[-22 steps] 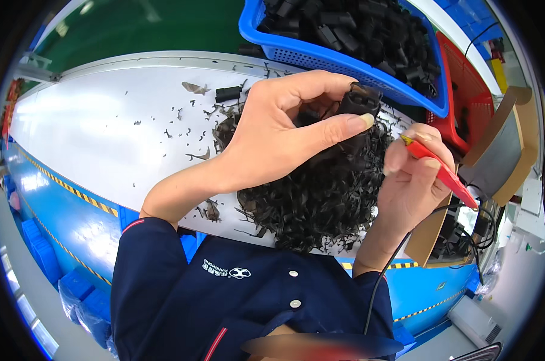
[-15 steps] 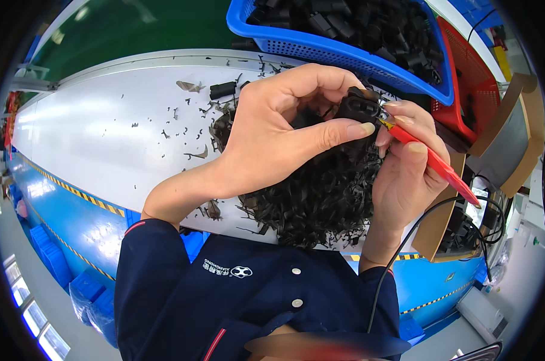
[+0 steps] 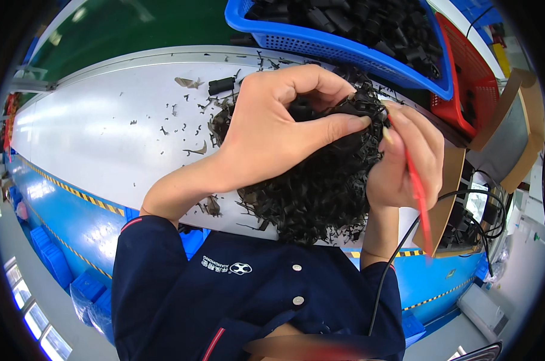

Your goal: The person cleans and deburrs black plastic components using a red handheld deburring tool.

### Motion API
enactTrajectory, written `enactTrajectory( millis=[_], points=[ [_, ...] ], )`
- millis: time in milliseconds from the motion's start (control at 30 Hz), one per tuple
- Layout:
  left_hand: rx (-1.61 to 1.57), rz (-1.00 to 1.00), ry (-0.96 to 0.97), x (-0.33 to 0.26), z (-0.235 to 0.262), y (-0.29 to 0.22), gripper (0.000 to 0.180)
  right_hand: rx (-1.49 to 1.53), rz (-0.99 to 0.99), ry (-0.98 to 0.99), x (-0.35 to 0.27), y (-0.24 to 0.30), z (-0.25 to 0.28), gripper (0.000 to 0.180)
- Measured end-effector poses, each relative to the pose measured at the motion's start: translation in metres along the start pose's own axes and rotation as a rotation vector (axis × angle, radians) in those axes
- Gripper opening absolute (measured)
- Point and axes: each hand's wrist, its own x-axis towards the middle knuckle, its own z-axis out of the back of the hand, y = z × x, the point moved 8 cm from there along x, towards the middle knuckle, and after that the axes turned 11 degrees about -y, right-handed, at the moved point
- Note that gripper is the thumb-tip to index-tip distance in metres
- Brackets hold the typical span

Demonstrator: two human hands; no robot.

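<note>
My left hand [image 3: 272, 126] pinches a small black plastic part [image 3: 359, 103] between thumb and fingers, above the middle of the heap. Close against its right side, my right hand [image 3: 410, 153] grips a slim red-handled tool [image 3: 418, 186], whose handle points down toward me and is blurred. The tool's working tip is hidden at the black part and my fingertips. Under both hands lies a large heap of black plastic scraps [image 3: 308, 210] on the white tabletop [image 3: 86, 126].
Behind the heap stands a blue basket [image 3: 344, 51] full of black parts, with a red basket [image 3: 465, 78] beside it. At right is an open cardboard box [image 3: 443, 204] with black parts and a cable. One black part [image 3: 222, 85] lies among scattered scraps left of my hands.
My right hand has turned, swinging the red handle from a rightward slant to nearly straight down toward me. The black part has tilted slightly in my left hand, which stays nearly in place.
</note>
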Motion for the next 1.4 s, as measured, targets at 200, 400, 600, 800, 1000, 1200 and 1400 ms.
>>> enactTrajectory(
  millis=[200, 400, 600, 800, 1000, 1200, 1400],
  points=[
    [0.015, 0.419, 0.389, -0.014, -0.024, 0.031, 0.011, -0.078, 0.185, -0.031, 0.0, 0.0, -0.002, 0.023],
    [0.209, 0.107, 0.435, -0.021, -0.036, 0.026, 0.013, -0.082, 0.138, -0.077, -0.003, -0.005, -0.003, 0.02],
    [0.059, -0.197, -0.043, -0.003, -0.002, 0.0, 0.01, -0.218, -0.027, -0.121, 0.0, -0.018, 0.009, 0.014],
    [-0.166, 0.052, -0.005, -0.003, -0.003, 0.016, 0.014, -0.22, 0.036, -0.158, 0.003, -0.003, 0.017, 0.015],
    [-0.12, -0.19, 0.317, -0.018, -0.033, -0.008, 0.039, -0.312, 0.015, -0.169, 0.007, -0.002, 0.028, 0.014],
    [-0.089, -0.11, 0.46, -0.031, -0.043, -0.015, 0.028, -0.302, 0.021, -0.208, 0.01, -0.001, 0.032, 0.013],
    [0.209, -0.226, 0.37, -0.036, -0.041, -0.025, 0.007, -0.299, -0.054, -0.139, -0.011, -0.016, 0.027, 0.012]
  ],
)
